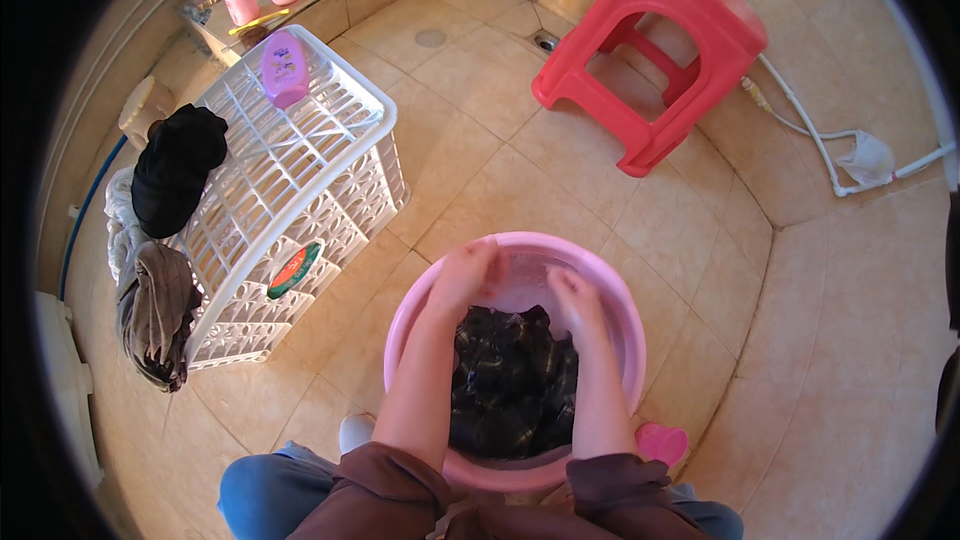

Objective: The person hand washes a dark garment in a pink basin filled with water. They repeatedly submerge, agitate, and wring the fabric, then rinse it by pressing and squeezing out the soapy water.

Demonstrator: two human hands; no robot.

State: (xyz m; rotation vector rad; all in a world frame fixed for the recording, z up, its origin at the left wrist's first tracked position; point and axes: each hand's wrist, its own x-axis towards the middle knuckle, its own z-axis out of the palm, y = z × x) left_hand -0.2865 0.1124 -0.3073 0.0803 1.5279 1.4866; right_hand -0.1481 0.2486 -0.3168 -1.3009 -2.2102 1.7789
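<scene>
A round pink plastic basin point(628, 330) stands on the floor right before me. Dark wet cloth point(514, 382) with faint lighter lines lies bunched in it, with some water at the far side. My left hand point(469, 276) is over the basin's far left part, its fingers loosely bent and blurred. Opposite it, my right hand point(576, 298) hovers at the inner right side, beyond the cloth, with fingers half curled. I see nothing held in either hand, and a gap separates the two.
Left stands a white plastic basket point(360, 176), bearing a purple bottle point(285, 71), a black cloth point(180, 169) and a brownish cloth point(157, 307). A red plastic stool point(645, 131) is at the far right, near a floor drain point(546, 40). A pink cup point(661, 444) sits right of the basin.
</scene>
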